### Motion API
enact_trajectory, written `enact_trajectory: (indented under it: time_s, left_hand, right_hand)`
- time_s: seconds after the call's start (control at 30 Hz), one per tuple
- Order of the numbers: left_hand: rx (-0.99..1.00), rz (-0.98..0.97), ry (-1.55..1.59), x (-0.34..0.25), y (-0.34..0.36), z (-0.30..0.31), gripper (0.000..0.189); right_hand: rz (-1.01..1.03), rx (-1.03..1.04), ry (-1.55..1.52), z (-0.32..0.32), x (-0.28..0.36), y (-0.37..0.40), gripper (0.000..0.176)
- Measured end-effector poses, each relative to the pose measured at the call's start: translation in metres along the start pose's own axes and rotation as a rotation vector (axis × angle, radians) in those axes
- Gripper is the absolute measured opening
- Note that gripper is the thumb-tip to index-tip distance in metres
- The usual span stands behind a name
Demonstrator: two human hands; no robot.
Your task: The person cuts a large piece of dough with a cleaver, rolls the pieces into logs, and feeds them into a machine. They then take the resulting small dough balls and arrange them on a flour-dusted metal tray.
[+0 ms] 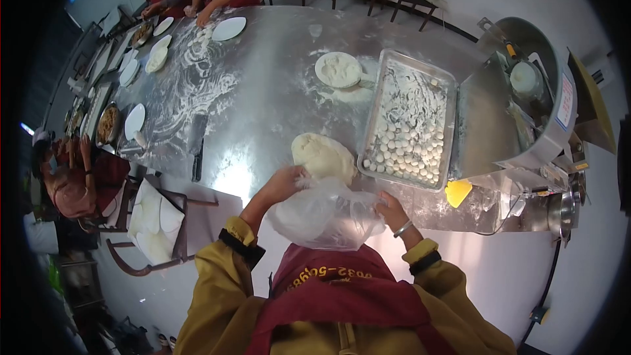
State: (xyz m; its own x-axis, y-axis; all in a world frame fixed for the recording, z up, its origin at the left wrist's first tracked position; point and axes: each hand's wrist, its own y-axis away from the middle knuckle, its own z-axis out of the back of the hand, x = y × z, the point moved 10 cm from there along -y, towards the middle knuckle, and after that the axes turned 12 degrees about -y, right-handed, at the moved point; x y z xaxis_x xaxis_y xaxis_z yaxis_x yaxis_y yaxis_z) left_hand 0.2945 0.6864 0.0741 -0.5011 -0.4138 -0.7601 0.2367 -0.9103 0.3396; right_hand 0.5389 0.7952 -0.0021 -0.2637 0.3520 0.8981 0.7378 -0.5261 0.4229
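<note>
A clear plastic bag (pixel 328 213) is stretched between my two hands at the near edge of the metal table. My left hand (pixel 284 183) grips its left side, with the fingertips right beside a large lump of pale dough (pixel 321 156). On the other side, my right hand (pixel 392 212) pinches the bag's right edge. The dough rests on the table just beyond the bag, which overlaps its near side in this view. To the right of the dough, a metal tray (pixel 453 118) holds many small floured dough pieces (pixel 404 151).
A bowl of flour (pixel 338 70) stands beyond the dough. On the left lies a dark-bladed knife (pixel 196 148). A yellow scraper (pixel 458 192) sits by the tray, near a large metal drum (pixel 552 79). Co-workers sit and stand around the far and left sides, near white plates (pixel 229 29).
</note>
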Motion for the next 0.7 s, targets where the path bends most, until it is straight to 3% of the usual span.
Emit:
enact_trajectory:
  time_s: [0.13,0.2,0.23,0.33,0.37,0.47,0.5,0.7]
  left_hand:
    - [0.052,0.039,0.079,0.042,-0.032,0.006,0.021]
    - [-0.063,0.042,0.084,0.054,-0.057,0.023,0.021]
    - [-0.110,0.025,0.030,0.060,-0.070,0.031,0.021]
    - [-0.193,0.012,-0.058,0.067,-0.106,0.049,0.021]
    - [-0.208,0.013,-0.077,0.068,-0.118,0.053,0.021]
    - [-0.252,0.023,-0.050,0.065,-0.154,0.059,0.020]
    - [-0.276,0.009,-0.097,0.064,-0.164,0.060,0.017]
    - [-0.245,0.040,-0.193,0.115,-0.221,0.024,0.021]
  right_hand:
    - [-0.043,-0.100,-0.144,-0.003,-0.032,-0.027,0.037]
    - [0.020,-0.067,-0.192,-0.010,-0.030,-0.052,0.041]
    - [-0.040,-0.100,-0.190,-0.006,-0.038,-0.059,0.043]
    - [0.093,-0.140,-0.168,-0.005,-0.024,-0.089,0.041]
    - [0.026,-0.297,-0.083,0.007,-0.022,-0.092,0.034]
    - [0.139,-0.618,-0.036,0.033,-0.022,-0.102,0.028]
    - [0.152,-0.686,-0.111,0.037,-0.027,-0.105,0.026]
    - [-0.144,-0.937,0.180,0.026,-0.053,-0.081,0.024]
